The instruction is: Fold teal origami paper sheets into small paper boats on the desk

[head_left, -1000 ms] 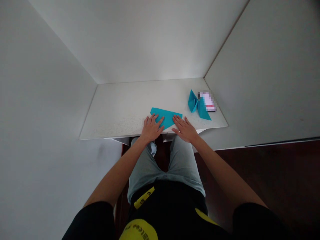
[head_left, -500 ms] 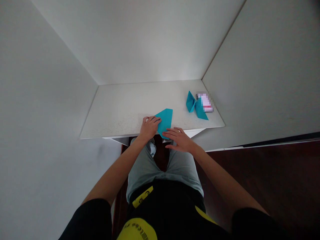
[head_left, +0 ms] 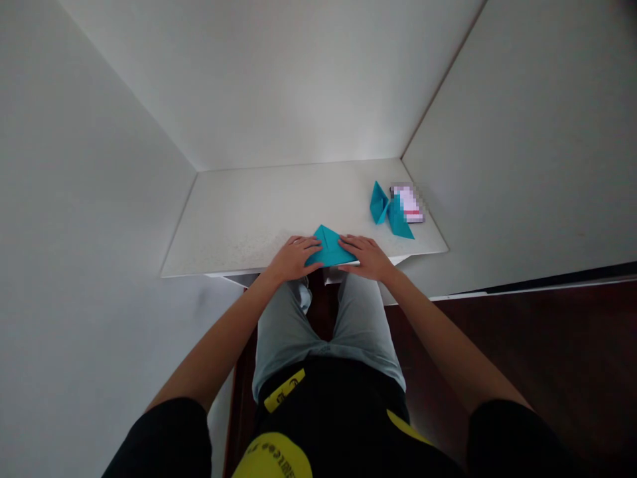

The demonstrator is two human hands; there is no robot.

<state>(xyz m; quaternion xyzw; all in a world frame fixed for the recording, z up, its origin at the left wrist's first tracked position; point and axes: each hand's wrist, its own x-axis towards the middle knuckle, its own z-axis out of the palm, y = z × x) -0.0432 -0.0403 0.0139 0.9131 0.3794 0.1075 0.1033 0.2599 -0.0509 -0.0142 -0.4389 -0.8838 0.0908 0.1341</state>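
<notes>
A folded sheet of turquoise paper lies at the front edge of the white shelf, its point facing the wall and a crease line showing on top. On its left corner rest the outstretched fingers of my left hand, with the thumb along the near edge. My right hand is open too, its fingertips on the right corner and its thumb apart, just below the paper's near edge. The paper's corners are partly hidden under my fingers.
Right of the hands, two folded turquoise paper pieces sit on the white shelf: a boat-like one and a flatter one. The latter overlaps a phone-like blurred object. Walls enclose the shelf at the back and sides.
The paper has turned so its long edge faces me, and it looks lower and wider. My right hand has moved up onto its right corner; my left hand has shifted slightly.
</notes>
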